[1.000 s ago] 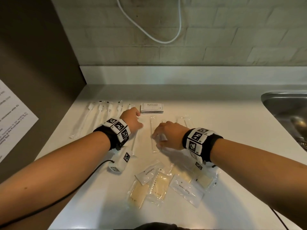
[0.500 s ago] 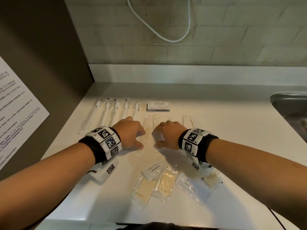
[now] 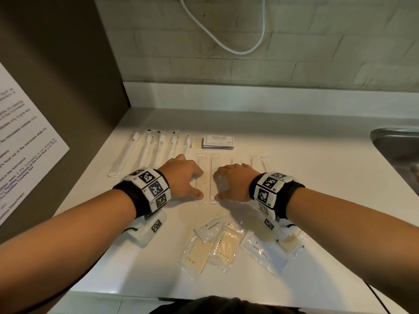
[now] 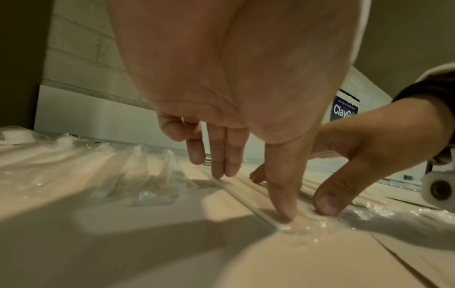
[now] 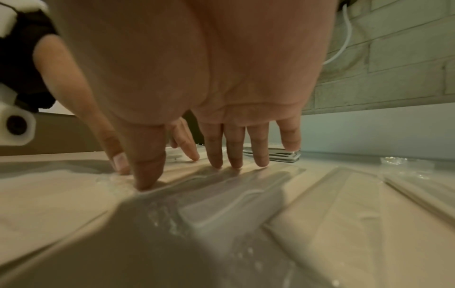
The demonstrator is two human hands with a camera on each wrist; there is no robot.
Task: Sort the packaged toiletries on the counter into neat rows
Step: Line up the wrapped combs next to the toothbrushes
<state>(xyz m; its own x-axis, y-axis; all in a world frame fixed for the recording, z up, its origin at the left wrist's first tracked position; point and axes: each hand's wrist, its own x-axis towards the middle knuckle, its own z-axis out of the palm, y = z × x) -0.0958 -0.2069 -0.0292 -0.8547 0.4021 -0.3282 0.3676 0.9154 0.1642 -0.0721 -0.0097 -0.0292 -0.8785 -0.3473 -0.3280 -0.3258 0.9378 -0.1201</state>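
Head view: both hands press flat on long, crinkly clear sachets (image 3: 205, 177).

Left hand (image 4: 229, 93) filling the upper centre, straight fingers and thumb tip pressing a long clear packet (image 4: 248, 198) flat on the counter (image 4: 123, 243). Right hand (image 4: 364, 148) at right, thumb down beside it. Crinkled wrapped packets (image 4: 138, 171) at left.

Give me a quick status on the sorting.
Left hand and right hand open, fingertips pressing long packets. Toothpaste sachets unsorted near edge. Nothing blocking.
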